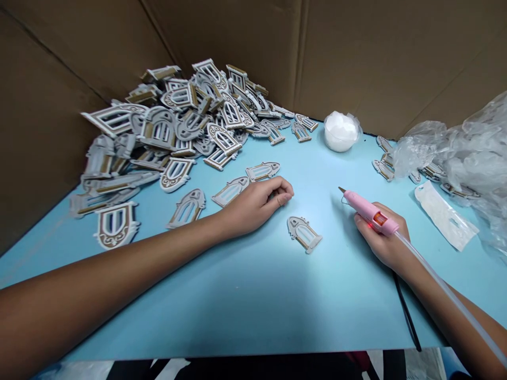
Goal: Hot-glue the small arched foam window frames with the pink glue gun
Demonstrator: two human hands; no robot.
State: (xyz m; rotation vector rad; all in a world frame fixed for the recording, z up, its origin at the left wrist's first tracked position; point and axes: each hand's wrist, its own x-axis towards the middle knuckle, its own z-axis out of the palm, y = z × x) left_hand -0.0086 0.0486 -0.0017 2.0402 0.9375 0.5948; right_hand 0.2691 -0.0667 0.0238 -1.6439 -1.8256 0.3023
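Blue table [222, 306] and brown cardboard [356, 58] surround our glue gun [370, 212]

Our right hand [386, 240] is wrapped around the gun over the table; it should feel light and stiff, best held by its body, clear of the probably hot nozzle [343, 191]. Left of it lies an arched frame [295, 227], likely thin; farther left our left hand [255, 205] curls, pinching what, if anything, we cannot tell. Behind the gun, a clear bowl [327, 138] holds white material [341, 126].

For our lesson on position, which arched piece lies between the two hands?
The lone arched piece between left hand and glue gun; the others lie farther back or out to either side.
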